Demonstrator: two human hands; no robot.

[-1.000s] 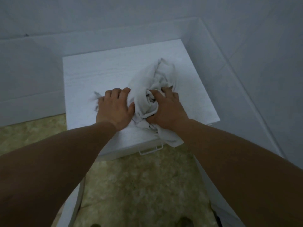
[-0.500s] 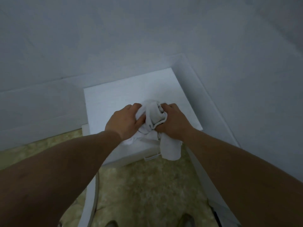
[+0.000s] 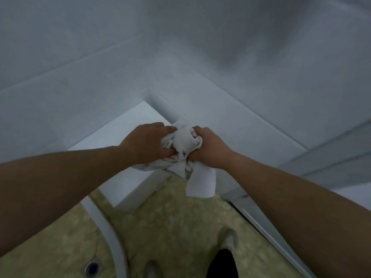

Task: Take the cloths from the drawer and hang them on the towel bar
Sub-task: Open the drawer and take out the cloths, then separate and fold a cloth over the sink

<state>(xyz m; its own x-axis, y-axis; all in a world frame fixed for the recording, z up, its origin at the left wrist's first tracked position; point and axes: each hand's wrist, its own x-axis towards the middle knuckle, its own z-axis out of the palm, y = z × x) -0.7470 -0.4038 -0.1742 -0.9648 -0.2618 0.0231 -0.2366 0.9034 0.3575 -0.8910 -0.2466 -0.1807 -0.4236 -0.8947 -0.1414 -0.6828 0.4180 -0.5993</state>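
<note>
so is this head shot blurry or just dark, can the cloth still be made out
Head view: both. The light is dim, flat and bluish, with no glare. The wall at the upper right is smeared and soft. The wide lens stretches the frame edges. The bunched cloth is readable and its folds are visible, though its hanging end is slightly soft.

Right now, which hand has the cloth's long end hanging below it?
The right hand: a long flap of the white cloth dangles under its wrist; under the left hand, a short fold.
</note>
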